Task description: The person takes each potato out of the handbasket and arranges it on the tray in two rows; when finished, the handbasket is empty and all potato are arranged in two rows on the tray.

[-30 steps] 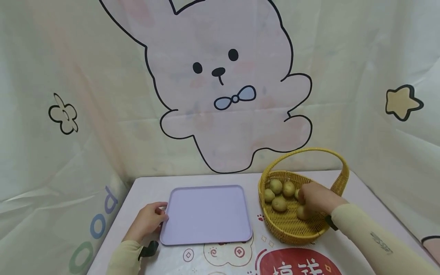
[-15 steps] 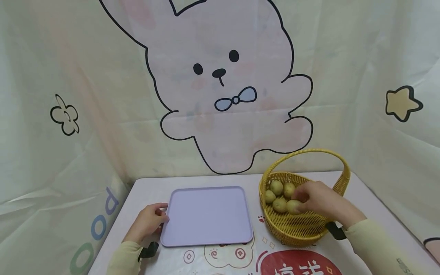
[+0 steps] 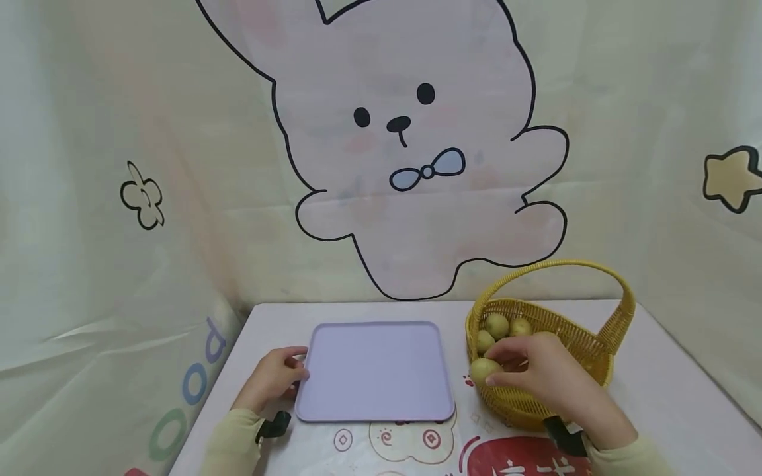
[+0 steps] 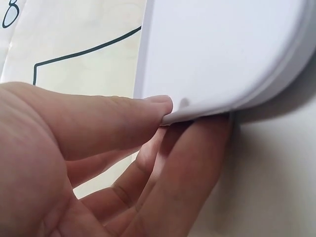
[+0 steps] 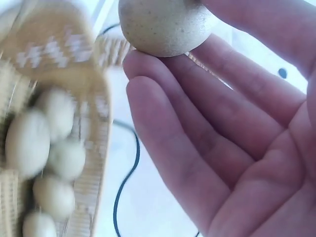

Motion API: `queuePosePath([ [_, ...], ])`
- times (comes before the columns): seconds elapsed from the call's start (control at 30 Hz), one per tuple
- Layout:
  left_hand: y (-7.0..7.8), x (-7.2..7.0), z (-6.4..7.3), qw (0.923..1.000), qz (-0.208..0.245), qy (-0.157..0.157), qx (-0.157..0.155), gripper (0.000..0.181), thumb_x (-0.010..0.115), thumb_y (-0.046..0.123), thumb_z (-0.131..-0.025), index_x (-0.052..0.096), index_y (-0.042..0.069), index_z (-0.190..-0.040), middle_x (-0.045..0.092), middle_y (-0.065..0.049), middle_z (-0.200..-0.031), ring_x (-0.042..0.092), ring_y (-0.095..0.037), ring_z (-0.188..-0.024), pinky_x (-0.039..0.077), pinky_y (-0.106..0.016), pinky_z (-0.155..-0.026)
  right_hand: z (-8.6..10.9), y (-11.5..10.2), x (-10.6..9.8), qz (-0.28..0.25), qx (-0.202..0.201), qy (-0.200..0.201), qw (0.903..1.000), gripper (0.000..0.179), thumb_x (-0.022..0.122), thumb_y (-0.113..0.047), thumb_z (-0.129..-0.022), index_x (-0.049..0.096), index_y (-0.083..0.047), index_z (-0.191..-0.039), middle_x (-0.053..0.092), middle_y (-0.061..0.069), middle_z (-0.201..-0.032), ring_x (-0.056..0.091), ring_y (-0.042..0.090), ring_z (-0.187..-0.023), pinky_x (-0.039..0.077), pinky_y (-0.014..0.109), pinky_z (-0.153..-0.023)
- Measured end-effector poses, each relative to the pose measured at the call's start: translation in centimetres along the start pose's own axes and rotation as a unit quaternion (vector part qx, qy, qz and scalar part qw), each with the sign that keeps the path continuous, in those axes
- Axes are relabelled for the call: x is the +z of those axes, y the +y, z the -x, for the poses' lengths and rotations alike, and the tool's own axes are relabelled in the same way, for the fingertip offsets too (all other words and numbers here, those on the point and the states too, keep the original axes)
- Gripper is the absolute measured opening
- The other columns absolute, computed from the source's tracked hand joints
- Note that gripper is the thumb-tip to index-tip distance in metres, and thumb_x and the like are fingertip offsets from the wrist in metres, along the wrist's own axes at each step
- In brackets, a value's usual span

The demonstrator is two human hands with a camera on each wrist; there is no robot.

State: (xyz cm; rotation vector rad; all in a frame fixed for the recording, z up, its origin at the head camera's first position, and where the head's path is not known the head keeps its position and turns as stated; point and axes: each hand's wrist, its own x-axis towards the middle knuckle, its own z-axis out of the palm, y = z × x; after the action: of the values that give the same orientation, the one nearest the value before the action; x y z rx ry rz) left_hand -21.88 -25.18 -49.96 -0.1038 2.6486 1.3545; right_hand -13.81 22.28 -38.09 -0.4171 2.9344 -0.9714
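Note:
My right hand [image 3: 550, 373] pinches a potato [image 3: 483, 371] between thumb and fingers, at the left rim of the yellow wicker basket [image 3: 516, 402]. Up close in the right wrist view, that potato [image 5: 165, 24] is round, tan and speckled, and the basket's wall is beside the hand. Several more potatoes [image 5: 28, 143] lie inside the basket, blurred there. At the left, my left hand [image 3: 272, 377] holds the edge of a flat lilac tray [image 3: 375, 370]. Its thumb lies on the tray's rim [image 4: 197, 111] and other fingers reach underneath.
A tall arched handle [image 3: 559, 264] rises over the basket. The white table [image 3: 333, 449] carries a printed cover with a red patch [image 3: 512, 456] near the front. Behind stands a pale curtain [image 3: 428, 218] with a cartoon animal.
My right hand has taken hold of a potato in the basket and carried it left to the basket's rim. The left hand stays at the tray. The head view has shifted slightly.

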Motion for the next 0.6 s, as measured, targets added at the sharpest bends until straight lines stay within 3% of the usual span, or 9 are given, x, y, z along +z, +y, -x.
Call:
queuePosePath([
  [0.17, 0.1, -0.2, 0.0, 1.0, 0.006, 0.004, 0.001, 0.057, 0.078, -0.001, -0.091, 0.065, 0.001, -0.146, 0.068, -0.009, -0.097, 0.066, -0.019, -0.079, 0.062, -0.036, -0.063, -1.4, -1.7, 2.6, -0.033, -0.015, -0.012, 0.9993, 0.028, 0.092, -0.042, -0.084, 0.082, -0.027, -0.105, 0.077, -0.013, -0.095, 0.07, 0.001, -0.087, 0.059, 0.023, -0.076],
  [0.37, -0.1, -0.5, -0.1, 0.9995, 0.031, 0.003, -0.001, 0.056, 0.078, -0.002, -0.09, 0.067, 0.001, -0.145, 0.069, -0.01, -0.096, 0.066, -0.019, -0.077, 0.063, -0.037, -0.064, -4.3, -3.4, 6.1, -0.079, -0.06, -0.032, 0.9945, 0.026, 0.091, -0.04, -0.086, 0.082, -0.025, -0.104, 0.079, -0.012, -0.098, 0.072, 0.002, -0.09, 0.059, 0.024, -0.078],
  [0.6, -0.3, -0.3, -0.1, 0.9992, 0.038, -0.001, -0.009, 0.055, 0.079, -0.001, -0.091, 0.068, 0.004, -0.145, 0.068, -0.008, -0.096, 0.065, -0.018, -0.078, 0.063, -0.035, -0.063, -8.9, -4.9, 10.4, -0.119, -0.036, -0.047, 0.9911, 0.022, 0.094, -0.034, -0.083, 0.083, -0.023, -0.098, 0.08, -0.01, -0.095, 0.071, 0.008, -0.089, 0.054, 0.03, -0.082],
])
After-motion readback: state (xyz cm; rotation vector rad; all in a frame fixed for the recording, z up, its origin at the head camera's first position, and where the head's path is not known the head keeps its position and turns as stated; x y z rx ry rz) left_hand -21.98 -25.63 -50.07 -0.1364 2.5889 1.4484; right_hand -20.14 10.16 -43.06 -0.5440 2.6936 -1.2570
